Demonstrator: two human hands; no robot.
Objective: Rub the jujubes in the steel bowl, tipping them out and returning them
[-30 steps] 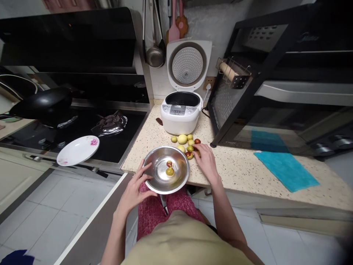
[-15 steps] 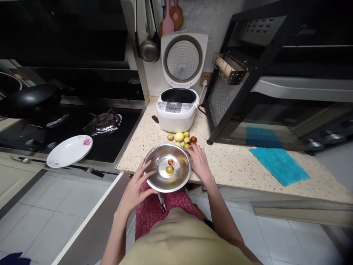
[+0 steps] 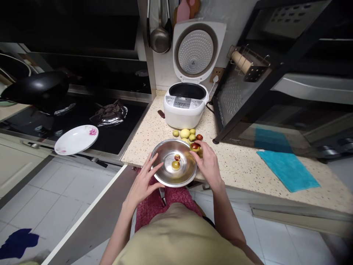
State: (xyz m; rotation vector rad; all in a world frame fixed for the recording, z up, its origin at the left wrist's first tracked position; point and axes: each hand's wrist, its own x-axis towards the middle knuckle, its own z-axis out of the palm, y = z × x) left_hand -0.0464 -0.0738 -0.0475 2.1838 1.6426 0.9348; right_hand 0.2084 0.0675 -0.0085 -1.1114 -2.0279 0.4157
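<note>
A shallow metal bowl [image 3: 189,176] rests at the counter's front edge, with two jujubes [image 3: 175,165] lying in its bottom, one yellow-green and brown, the other smaller and reddish. My left hand [image 3: 143,181] holds the bowl's left side, fingers over the rim and thumb low on the outside. Between the fingertips of my right hand [image 3: 209,163] is a red-brown and green jujube [image 3: 195,147], at the bowl's right rim. Several green jujubes [image 3: 185,133] and a dark red one [image 3: 199,137] lie on the counter just behind the bowl.
An open white rice cooker [image 3: 184,114] stands behind the fruit. A floral plate [image 3: 77,140] overhangs the stove's front edge, and a wok [image 3: 37,86] sits farther left. To the right are a black rack [image 3: 234,106] and a blue cloth [image 3: 288,169]. A cabinet door [image 3: 91,213] stands open below.
My right hand has picked up a jujube from the group and raised it beside the bowl's rim. My left hand stays on the bowl. The view has shifted slightly.
</note>
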